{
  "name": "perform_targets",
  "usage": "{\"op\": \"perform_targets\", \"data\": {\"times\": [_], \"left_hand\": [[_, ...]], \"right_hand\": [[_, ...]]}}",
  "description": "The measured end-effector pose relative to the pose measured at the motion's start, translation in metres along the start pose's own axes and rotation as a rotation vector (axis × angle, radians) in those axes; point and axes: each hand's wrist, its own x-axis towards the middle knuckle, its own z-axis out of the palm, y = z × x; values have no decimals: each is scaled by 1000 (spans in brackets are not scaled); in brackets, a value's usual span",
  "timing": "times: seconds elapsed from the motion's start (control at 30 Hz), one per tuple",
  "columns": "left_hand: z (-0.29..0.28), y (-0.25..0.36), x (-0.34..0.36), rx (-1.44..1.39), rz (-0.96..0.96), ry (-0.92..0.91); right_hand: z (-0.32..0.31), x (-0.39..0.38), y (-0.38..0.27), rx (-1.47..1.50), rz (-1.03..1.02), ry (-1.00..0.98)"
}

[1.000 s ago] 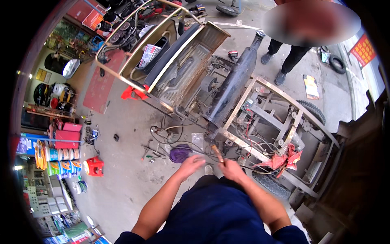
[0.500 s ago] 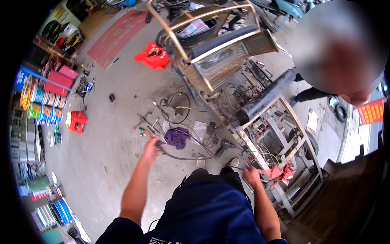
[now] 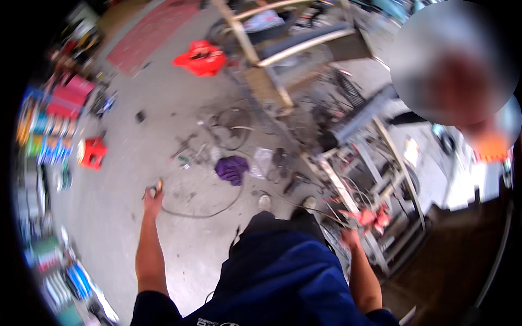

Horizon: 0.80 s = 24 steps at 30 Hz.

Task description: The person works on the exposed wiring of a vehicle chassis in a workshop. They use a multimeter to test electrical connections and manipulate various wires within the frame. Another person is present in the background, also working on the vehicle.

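My left hand is stretched out over the floor at the left, closed round a cable-fed handle with a tan-orange end. Blur hides its exact kind. From it a dark cable loops across the floor to the right. My right hand is curled beside the rusty metal vehicle frame, just below a crumpled red cloth. A thin line reaches toward that hand; what the fingers hold cannot be made out. Between my hands lies a purple cloth.
A red stool stands at the left near stacked buckets. A red bag lies beyond the scattered tools. The seat part of the vehicle rises ahead. Another person, partly blurred out, is at the far right by a tyre.
My left hand has swung left with the handle, drawing the cable out along the floor. My right hand stays beside the frame, a little lower and further right in view.
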Motion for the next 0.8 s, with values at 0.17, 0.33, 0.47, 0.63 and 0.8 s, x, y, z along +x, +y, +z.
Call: {"op": "perform_targets", "data": {"times": [0.17, 0.33, 0.47, 0.63, 0.8], "left_hand": [[140, 58, -62, 49, 66, -182], [238, 138, -140, -107, 154, -891], [208, 155, -148, -101, -76, -1031], [116, 193, -133, 0, -436, -844], [66, 243, -131, 101, -416, -695]], "right_hand": [[-6, -46, -106, -54, -255, 253], [5, -62, -75, -62, -201, 340], [10, -47, 22, 19, 42, 322], [23, -4, 185, 145, 494, 405], [-45, 47, 151, 330, 699, 590]]}}
